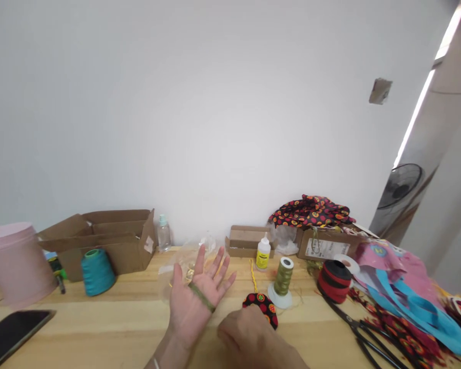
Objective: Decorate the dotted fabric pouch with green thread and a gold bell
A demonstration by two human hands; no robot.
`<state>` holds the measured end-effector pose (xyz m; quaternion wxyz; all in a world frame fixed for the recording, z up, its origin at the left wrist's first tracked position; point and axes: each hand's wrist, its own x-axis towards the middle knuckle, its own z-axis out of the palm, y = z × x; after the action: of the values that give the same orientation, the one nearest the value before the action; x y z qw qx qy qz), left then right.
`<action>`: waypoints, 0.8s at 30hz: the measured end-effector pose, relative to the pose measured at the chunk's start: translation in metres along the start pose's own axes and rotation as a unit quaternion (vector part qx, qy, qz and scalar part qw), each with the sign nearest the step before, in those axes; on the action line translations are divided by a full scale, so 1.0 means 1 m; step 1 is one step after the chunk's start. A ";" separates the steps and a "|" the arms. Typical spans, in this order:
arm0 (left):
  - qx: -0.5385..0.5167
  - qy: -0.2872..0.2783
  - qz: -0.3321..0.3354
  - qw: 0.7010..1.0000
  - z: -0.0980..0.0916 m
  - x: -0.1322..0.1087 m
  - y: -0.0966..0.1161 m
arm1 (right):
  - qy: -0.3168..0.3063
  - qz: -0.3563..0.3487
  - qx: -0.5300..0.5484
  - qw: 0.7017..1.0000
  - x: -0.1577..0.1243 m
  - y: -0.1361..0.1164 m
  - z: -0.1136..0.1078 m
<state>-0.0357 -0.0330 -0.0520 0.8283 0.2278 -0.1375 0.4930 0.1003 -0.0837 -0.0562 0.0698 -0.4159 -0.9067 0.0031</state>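
My left hand [197,294] is held palm up over the wooden table [111,323], fingers spread open. A band of olive-green thread [202,298] is wound across its palm. My right hand [249,338] is low in front, fingers curled closed, knuckles towards me; what it pinches is hidden. Just past it lies a small black fabric piece with red and orange dots [262,305], trailing a yellow cord [253,277]. An olive-green thread spool [283,279] stands on a white base right of that.
A teal thread cone [97,271], open cardboard boxes [111,238], a pink tub [15,264] and a phone [11,333] are at left. A glue bottle [263,252], red-and-black ribbon roll [334,281], scissors [359,328], patterned fabric [311,210] and pink and blue pieces [399,287] crowd the right.
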 end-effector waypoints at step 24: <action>0.248 0.211 -0.273 0.905 0.004 -0.009 -0.041 | 0.249 -0.026 0.035 0.968 -0.011 0.022 -0.009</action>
<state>-0.0042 -0.0590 -0.0627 0.8568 0.3455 0.2349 0.3022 0.1248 -0.0781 -0.0504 0.3081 -0.3772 -0.8706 -0.0702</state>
